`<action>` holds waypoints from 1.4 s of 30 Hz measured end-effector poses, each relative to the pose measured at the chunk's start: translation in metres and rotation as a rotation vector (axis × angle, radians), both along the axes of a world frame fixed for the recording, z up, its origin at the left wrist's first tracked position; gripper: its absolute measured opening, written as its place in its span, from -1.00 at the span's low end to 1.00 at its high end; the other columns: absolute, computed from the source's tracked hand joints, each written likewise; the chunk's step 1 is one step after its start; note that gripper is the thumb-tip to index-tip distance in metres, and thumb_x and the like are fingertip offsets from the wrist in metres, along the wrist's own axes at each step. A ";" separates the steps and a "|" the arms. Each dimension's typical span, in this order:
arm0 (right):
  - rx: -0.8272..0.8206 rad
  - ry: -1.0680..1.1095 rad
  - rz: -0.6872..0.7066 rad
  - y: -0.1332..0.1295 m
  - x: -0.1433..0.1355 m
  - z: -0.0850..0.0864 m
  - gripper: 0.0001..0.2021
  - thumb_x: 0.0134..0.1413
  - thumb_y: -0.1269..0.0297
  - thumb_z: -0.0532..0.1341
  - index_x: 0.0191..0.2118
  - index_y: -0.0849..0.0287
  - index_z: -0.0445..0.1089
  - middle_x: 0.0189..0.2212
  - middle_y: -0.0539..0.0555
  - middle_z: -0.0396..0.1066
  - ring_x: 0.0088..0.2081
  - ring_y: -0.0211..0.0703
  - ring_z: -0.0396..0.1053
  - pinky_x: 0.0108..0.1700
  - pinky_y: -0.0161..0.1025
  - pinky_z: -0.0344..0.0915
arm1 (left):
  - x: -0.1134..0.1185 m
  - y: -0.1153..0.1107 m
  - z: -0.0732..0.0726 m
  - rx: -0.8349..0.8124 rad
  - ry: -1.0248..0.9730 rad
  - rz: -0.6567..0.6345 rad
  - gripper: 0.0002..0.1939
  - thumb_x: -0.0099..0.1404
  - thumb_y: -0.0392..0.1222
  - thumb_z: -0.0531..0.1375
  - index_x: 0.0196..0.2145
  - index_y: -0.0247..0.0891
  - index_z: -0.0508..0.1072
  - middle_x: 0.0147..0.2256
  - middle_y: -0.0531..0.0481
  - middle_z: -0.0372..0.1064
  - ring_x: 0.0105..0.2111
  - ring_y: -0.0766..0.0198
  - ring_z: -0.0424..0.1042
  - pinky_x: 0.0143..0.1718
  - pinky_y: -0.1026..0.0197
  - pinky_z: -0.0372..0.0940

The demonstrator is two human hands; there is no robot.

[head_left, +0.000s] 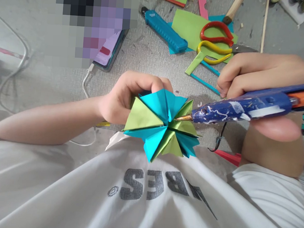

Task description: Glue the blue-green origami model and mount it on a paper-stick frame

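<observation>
My left hand (135, 95) is closed around a folded paper flower (154, 136) with pointed petals in blue and light green, held above my lap. Some of its fingers are hidden behind the paper. In my right hand (264, 73) is a blue hot glue gun (235, 107) with an orange trigger, its body spotted with dried glue. The gun's metal tip points left and reaches the petals just right of the flower's centre. Beyond my right fingertips is a thin blue and green paper frame (204, 83); whether they touch it I cannot tell.
Scissors (217, 31) with red and yellow handles lie on green paper (185, 24). Beside them are a blue utility knife (164, 29) and a wooden handle (233, 8). At the left, a phone (108, 52) is plugged into a white cable (85, 79).
</observation>
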State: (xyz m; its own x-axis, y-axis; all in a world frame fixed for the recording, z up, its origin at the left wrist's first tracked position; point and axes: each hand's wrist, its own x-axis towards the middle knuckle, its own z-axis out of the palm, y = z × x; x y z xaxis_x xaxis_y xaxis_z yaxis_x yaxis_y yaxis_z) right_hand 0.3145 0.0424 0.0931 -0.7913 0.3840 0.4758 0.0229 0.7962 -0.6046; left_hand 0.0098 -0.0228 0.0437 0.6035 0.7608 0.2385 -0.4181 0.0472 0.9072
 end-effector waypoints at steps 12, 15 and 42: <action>-0.089 -0.060 -0.080 -0.010 -0.011 0.022 -0.12 0.17 -0.69 0.25 -0.54 0.17 0.25 -0.48 -0.01 0.27 -0.49 -0.37 0.22 -0.43 -0.15 0.04 | -0.006 -0.003 -0.007 0.142 0.023 -0.014 -0.63 0.43 0.03 0.53 -0.31 -0.28 0.56 -0.21 -0.18 0.59 -0.31 0.15 0.65 -0.31 0.07 0.62; -0.042 -0.091 -0.079 -0.009 -0.007 0.016 -0.13 0.23 -0.70 0.18 -0.50 0.16 0.24 -0.45 -0.01 0.28 -0.47 -0.37 0.22 -0.41 -0.17 0.08 | -0.006 -0.003 -0.008 0.158 0.014 -0.027 -0.65 0.44 0.01 0.52 -0.29 -0.27 0.56 -0.20 -0.18 0.59 -0.30 0.14 0.65 -0.30 0.05 0.62; -0.673 -0.148 -0.562 -0.014 -0.037 0.029 -0.14 0.32 -0.28 0.39 -0.90 0.08 0.29 -0.82 -0.05 0.22 -0.70 -0.61 0.31 -0.58 -0.71 0.21 | -0.002 -0.004 -0.001 0.118 0.003 0.004 -0.60 0.40 0.04 0.56 -0.37 -0.27 0.56 -0.29 -0.15 0.60 -0.34 0.15 0.64 -0.32 0.05 0.61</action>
